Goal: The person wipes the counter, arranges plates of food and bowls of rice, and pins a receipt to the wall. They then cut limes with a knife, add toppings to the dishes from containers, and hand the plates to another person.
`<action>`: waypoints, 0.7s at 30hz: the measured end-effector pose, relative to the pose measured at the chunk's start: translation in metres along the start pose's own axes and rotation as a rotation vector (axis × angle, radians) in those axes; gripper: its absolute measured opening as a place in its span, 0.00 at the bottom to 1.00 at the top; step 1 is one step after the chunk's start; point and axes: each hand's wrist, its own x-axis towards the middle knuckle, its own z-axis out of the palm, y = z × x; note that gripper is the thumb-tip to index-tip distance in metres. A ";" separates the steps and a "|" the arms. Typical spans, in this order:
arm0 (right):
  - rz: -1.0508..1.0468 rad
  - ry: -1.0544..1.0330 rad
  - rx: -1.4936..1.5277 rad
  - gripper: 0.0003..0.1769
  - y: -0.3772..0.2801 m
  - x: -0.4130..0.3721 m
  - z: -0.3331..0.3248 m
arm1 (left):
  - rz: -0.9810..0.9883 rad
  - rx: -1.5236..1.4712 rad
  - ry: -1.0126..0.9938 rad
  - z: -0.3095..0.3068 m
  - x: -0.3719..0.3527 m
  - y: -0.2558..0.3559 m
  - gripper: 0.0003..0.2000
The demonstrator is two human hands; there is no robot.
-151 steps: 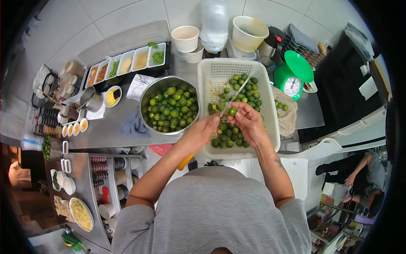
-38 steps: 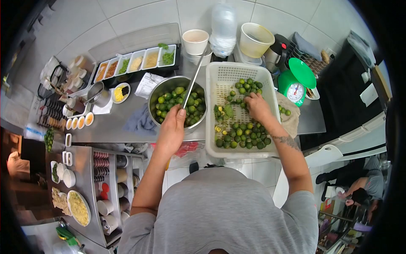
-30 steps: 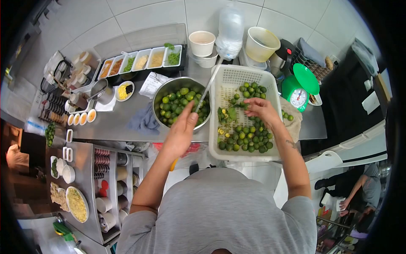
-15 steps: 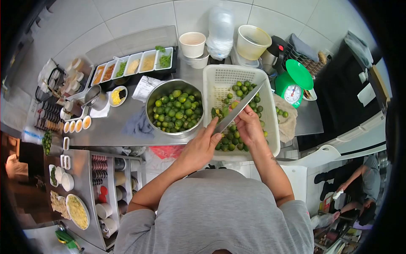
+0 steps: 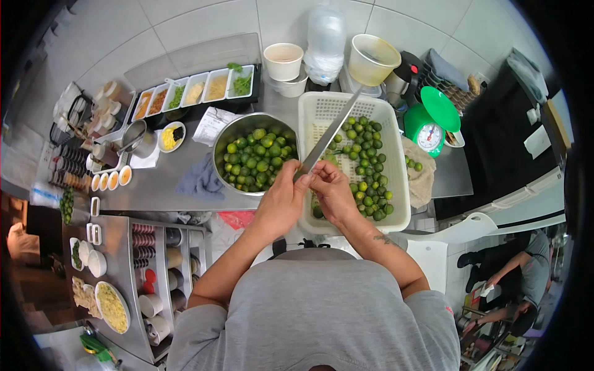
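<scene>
My left hand [image 5: 281,196] is closed around the handle end of a long kitchen knife [image 5: 329,136], its blade slanting up and right over a white perforated basket [image 5: 304,116]. Close beside the blade's base, my right hand [image 5: 331,191] is closed with its fingertips pinched together; whatever they hold is hidden. Green limes [image 5: 372,162] lie scattered in the basket, mostly along its right half. To the left stands a steel bowl [image 5: 246,126] heaped with more green limes [image 5: 260,159].
A green scale [image 5: 427,127] and a beige cloth [image 5: 419,182] sit right of the basket. Tubs [image 5: 283,60] stand at the wall. A topping tray [image 5: 193,93], a receipt [image 5: 213,125] and a blue cloth [image 5: 203,178] are left. Another person [image 5: 526,272] is at lower right.
Both hands have come down and left, closer together. The knife now points more steeply upward, and my right hand has moved from mid-blade to near its base. The basket's limes are less covered.
</scene>
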 end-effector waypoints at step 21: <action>0.219 -0.083 -0.270 0.18 -0.073 0.031 -0.061 | -0.184 -0.563 -0.232 -0.030 0.008 0.007 0.28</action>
